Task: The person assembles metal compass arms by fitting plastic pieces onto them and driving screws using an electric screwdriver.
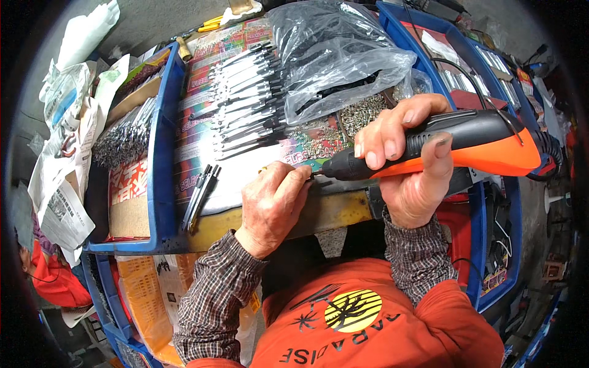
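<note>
My right hand point(408, 153) is wrapped round an orange and black electric screwdriver point(478, 144), held nearly level with its nose pointing left. At the nose, my left hand point(274, 202) is closed in a pinch just above the table's front edge; its fingers mostly hide a small dark piece by the bit. Beyond the left hand, a row of slim silver pieces with black ends point(248, 104) lies side by side on the table. A few more slim dark pieces point(201, 193) lie left of that hand. Small loose screws point(365, 116) are heaped behind the screwdriver.
A clear plastic bag point(337, 55) with dark contents covers the table's back. On the left, a blue crate point(162, 153) holds many thin metal pieces; another blue crate point(399, 27) stands at the back right. The screwdriver's black cable point(451, 61) loops above the right side.
</note>
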`<state>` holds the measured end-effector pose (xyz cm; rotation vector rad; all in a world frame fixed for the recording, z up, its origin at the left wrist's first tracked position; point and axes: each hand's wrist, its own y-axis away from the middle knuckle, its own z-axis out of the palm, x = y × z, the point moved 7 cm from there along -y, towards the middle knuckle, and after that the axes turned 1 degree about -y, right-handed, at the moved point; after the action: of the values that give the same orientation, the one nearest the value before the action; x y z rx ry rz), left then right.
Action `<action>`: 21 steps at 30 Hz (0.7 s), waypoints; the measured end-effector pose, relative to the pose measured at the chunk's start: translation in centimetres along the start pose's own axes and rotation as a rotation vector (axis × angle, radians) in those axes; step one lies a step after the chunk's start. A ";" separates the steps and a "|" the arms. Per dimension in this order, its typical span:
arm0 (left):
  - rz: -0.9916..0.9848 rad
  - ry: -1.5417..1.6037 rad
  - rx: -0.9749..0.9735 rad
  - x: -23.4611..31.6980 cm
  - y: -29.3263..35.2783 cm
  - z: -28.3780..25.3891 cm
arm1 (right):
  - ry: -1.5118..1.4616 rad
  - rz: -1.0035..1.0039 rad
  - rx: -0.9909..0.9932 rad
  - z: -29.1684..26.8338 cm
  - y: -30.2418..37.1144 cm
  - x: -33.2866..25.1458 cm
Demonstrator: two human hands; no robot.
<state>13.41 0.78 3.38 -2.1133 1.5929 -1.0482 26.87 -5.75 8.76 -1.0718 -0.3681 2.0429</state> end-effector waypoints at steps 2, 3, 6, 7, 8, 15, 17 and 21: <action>-0.004 0.000 0.007 0.0 0.2 0.0 | 0.004 -0.015 0.002 -0.2 0.1 -0.2; -0.006 -0.001 0.014 0.0 0.2 -0.1 | 0.117 0.005 0.012 -0.3 0.1 -0.2; 0.028 0.004 0.039 0.4 0.3 -0.5 | 0.243 0.026 0.029 -0.6 0.2 0.0; 0.029 0.003 0.038 0.5 0.3 -0.6 | 0.255 0.028 0.035 -0.7 0.3 0.2; 0.040 -0.014 0.040 0.6 0.4 -0.7 | 0.283 0.034 0.041 -0.7 0.3 0.2; 0.148 -0.065 0.096 1.5 0.7 -1.4 | 0.305 0.056 0.063 -0.9 0.5 1.0; 0.153 -0.071 0.099 1.5 0.7 -1.4 | 0.318 0.073 0.074 -1.3 0.6 1.5; 0.132 -0.060 0.085 1.7 0.6 -1.7 | 0.328 0.091 0.089 -1.6 0.6 2.0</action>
<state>12.02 -0.63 4.82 -1.9377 1.6059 -0.9813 27.13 -4.83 6.37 -1.3613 -0.0614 1.8975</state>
